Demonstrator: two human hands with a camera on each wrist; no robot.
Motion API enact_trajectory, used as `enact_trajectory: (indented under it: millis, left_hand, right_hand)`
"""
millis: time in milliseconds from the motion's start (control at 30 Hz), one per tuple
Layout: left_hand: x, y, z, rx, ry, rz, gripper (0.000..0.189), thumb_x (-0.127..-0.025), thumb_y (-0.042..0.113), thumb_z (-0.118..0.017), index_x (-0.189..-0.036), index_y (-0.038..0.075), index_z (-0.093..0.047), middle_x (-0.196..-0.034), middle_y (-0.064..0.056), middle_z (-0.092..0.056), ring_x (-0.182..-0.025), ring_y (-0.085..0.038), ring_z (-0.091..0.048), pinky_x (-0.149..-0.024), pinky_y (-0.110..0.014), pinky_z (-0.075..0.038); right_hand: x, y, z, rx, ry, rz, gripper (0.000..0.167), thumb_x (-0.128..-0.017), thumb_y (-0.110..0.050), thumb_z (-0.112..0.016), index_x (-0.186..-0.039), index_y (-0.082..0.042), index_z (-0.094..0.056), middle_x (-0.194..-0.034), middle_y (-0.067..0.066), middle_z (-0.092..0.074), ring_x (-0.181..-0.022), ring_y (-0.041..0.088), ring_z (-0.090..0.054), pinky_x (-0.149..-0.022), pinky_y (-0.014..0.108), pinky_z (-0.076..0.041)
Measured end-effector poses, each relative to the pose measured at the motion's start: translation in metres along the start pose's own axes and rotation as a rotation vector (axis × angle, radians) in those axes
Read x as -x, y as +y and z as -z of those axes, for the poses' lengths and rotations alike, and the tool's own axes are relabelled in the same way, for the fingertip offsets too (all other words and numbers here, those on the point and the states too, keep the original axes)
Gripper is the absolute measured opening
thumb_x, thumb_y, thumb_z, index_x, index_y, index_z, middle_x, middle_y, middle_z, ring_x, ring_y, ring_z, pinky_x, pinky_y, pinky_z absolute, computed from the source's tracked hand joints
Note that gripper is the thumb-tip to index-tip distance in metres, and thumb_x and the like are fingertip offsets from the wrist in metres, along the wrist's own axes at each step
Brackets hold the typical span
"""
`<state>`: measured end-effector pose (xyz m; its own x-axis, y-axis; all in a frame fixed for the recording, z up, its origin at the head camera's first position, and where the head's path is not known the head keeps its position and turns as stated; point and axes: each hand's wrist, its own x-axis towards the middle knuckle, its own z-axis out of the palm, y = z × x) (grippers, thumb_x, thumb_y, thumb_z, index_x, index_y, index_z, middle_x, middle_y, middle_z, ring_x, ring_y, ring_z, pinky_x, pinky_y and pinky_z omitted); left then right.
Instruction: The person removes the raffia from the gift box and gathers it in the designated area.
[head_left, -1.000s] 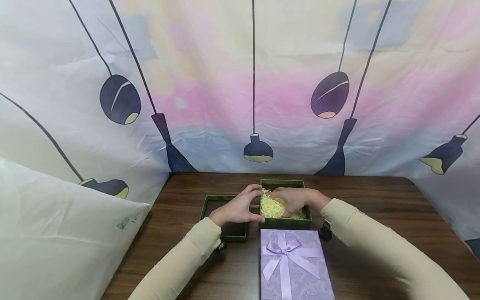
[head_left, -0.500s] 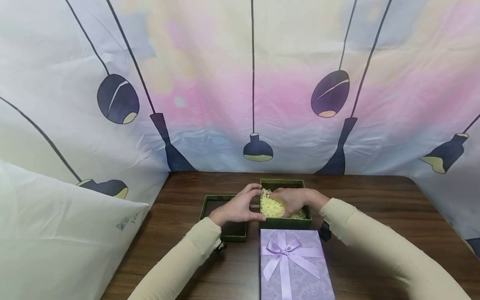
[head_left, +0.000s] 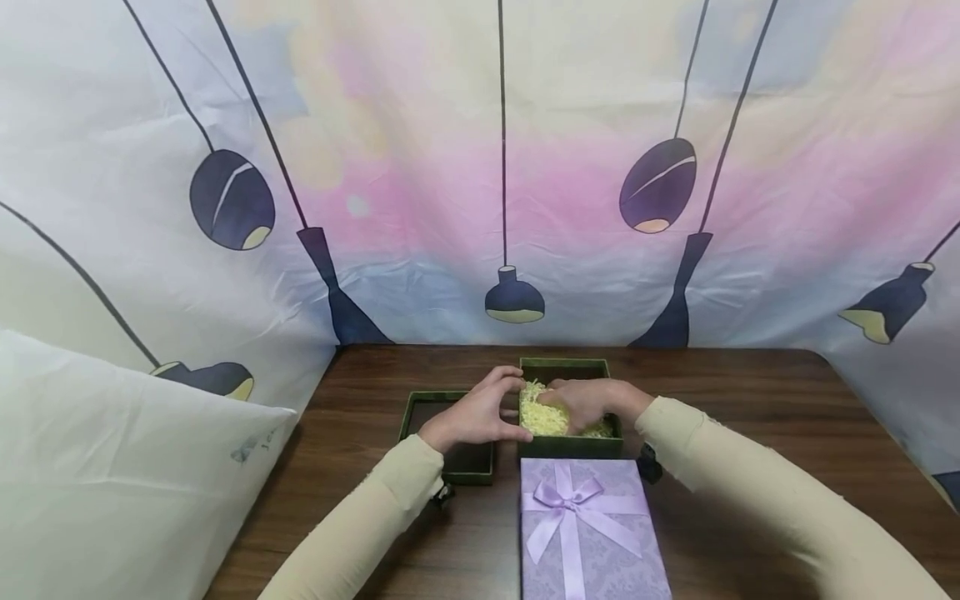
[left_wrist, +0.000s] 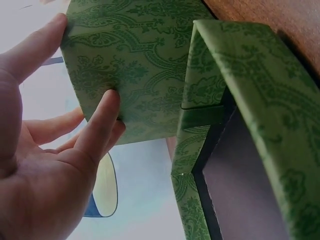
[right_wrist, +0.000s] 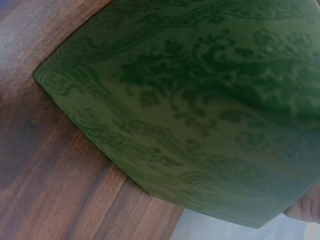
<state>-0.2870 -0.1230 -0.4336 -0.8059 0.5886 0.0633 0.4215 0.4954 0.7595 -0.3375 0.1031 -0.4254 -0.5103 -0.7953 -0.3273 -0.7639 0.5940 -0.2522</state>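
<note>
In the head view a green patterned box [head_left: 570, 446] holds pale yellow shredded paper [head_left: 542, 418]. My right hand [head_left: 588, 402] reaches into it, its fingertips hidden among the shreds; whether they grasp any cannot be seen. At the box's left end is my left hand [head_left: 476, 412], thumb and fingers spread. Left wrist view: its fingertips [left_wrist: 111, 97] touch the box wall [left_wrist: 145, 75] and rim. A dark-lined green lid or tray [left_wrist: 270, 75] lies beside it, partly under my left forearm. The right wrist view is mostly filled by the green box [right_wrist: 190, 110].
A purple gift box [head_left: 592, 550] with a ribbon bow stands just in front of the green box. All rest on a brown wooden table [head_left: 757, 433]. A white bag or cushion-like thing [head_left: 135, 467] is at the left, and a printed cloth [head_left: 420, 167] hangs behind.
The right hand shifts slightly within the shredded paper, which looks pressed a little lower. The left hand stays at the box's end; the head view tilts slightly.
</note>
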Motion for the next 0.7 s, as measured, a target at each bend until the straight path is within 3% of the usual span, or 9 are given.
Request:
enact_trajectory:
  millis: [167, 300, 400, 567, 700]
  left_hand:
    - [-0.0007, 0.0028, 0.0022, -0.020, -0.005, 0.019, 0.080, -0.074, 0.023, -0.087, -0.136, -0.006, -0.045, -0.151, -0.014, -0.026, -0.114, -0.024, -0.061, -0.088, -0.019, -0.055]
    - [-0.0026, 0.0056, 0.0050, -0.038, 0.002, 0.016, 0.078, -0.074, 0.022, -0.087, -0.135, -0.006, -0.046, -0.150, -0.014, -0.027, -0.122, -0.028, -0.056, -0.088, -0.022, -0.057]
    - [-0.0036, 0.0059, 0.0053, -0.038, 0.002, 0.029, 0.080, -0.074, 0.022, -0.087, -0.136, -0.006, -0.045, -0.150, -0.014, -0.027, -0.118, -0.027, -0.059, -0.088, -0.025, -0.057]
    - [-0.0015, 0.0066, 0.0023, -0.023, -0.002, 0.047, 0.083, -0.074, 0.022, -0.087, -0.138, -0.006, -0.043, -0.149, -0.014, -0.029, -0.105, -0.025, -0.066, -0.087, -0.026, -0.058]
    - [-0.0007, 0.0083, 0.0012, -0.045, -0.010, 0.043, 0.083, -0.074, 0.024, -0.087, -0.138, -0.006, -0.043, -0.149, -0.013, -0.028, -0.105, -0.023, -0.066, -0.085, -0.022, -0.058]
  right_hand:
    - [-0.0015, -0.0022, -0.0004, 0.007, -0.006, 0.012, 0.048, -0.076, 0.004, -0.072, -0.117, -0.016, -0.057, -0.108, 0.004, -0.051, -0.092, 0.014, -0.046, -0.072, 0.025, -0.045]
    - [-0.0036, -0.0024, 0.0006, 0.061, 0.022, 0.034, 0.048, -0.076, 0.006, -0.072, -0.118, -0.014, -0.060, -0.106, 0.004, -0.055, -0.094, 0.015, -0.050, -0.077, 0.026, -0.049]
    - [-0.0049, -0.0010, -0.0006, 0.101, 0.057, 0.081, 0.045, -0.075, 0.006, -0.072, -0.115, -0.012, -0.063, -0.106, 0.003, -0.061, -0.097, 0.017, -0.054, -0.083, 0.028, -0.051]
    - [-0.0065, -0.0001, -0.0063, 0.087, 0.083, 0.098, 0.034, -0.071, 0.009, -0.072, -0.096, -0.013, -0.065, -0.087, -0.006, -0.059, -0.082, 0.009, -0.050, -0.073, 0.023, -0.047]
    - [-0.0052, -0.0007, -0.0086, 0.043, 0.079, 0.046, 0.031, -0.072, 0.010, -0.071, -0.084, -0.017, -0.061, -0.076, -0.010, -0.046, -0.071, 0.007, -0.039, -0.063, 0.021, -0.038]
